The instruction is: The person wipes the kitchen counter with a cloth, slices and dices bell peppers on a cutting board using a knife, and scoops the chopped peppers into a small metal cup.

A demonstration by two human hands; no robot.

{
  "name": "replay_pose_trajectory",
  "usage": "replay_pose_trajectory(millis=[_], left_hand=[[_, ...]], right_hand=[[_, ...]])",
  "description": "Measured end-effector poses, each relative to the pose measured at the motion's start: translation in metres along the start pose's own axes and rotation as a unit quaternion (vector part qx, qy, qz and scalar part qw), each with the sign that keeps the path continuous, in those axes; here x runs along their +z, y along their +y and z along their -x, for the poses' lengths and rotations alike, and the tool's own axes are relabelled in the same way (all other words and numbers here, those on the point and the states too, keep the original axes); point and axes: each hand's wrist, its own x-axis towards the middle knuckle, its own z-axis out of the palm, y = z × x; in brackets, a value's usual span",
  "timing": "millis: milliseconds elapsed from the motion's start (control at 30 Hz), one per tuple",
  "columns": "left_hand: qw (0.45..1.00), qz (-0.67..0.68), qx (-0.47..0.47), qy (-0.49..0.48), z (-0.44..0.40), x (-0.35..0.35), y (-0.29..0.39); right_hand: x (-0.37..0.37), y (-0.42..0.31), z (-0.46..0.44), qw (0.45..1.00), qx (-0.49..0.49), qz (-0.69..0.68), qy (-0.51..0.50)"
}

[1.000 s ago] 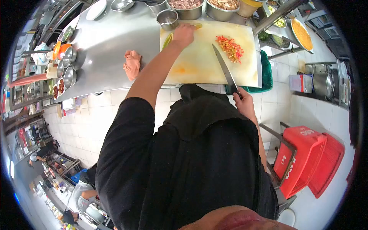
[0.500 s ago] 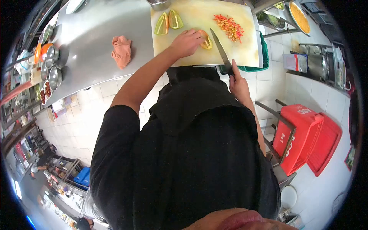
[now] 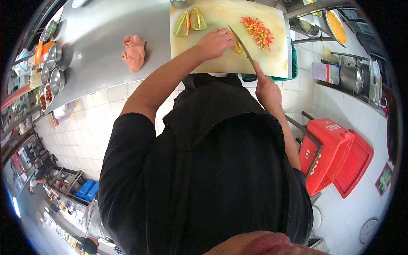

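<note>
My left hand [image 3: 217, 42] is closed over a yellow-orange bell pepper piece [image 3: 238, 47] on the white cutting board [image 3: 208, 61], its fingertips pressed on the piece. In my right hand [image 3: 267, 90] is the handle of a kitchen knife [image 3: 245, 49], the forefinger stretched along toward the blade. The blade lies against or just beside the right side of the pepper piece; actual contact cannot be made out. Two green pepper pieces [image 3: 182, 24] rest at the board's far left, hollow sides showing. Red and yellow diced pepper [image 3: 258, 33] forms a pile right of the blade.
A pink cloth [image 3: 134, 53] lies on the steel counter [image 3: 102, 42]. Metal bowls [image 3: 56, 82] line its left edge. Under the board's right side is a green crate [image 3: 293, 63]. A red bin [image 3: 325, 148] stands at right. Other people are far back at lower left.
The knife has moved left, up to the pepper piece, and my right hand has shifted up its handle. My left hand has slid slightly right and covers more of the piece.
</note>
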Motion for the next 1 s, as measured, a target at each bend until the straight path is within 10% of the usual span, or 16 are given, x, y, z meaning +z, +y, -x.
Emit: replay_pose_trajectory(millis=[1000], left_hand=[[0.993, 0.107, 0.042, -0.012, -0.010, 0.000, -0.006]], right_hand=[[-0.026, 0.004, -0.015, 0.998, -0.020, 0.028, -0.061]])
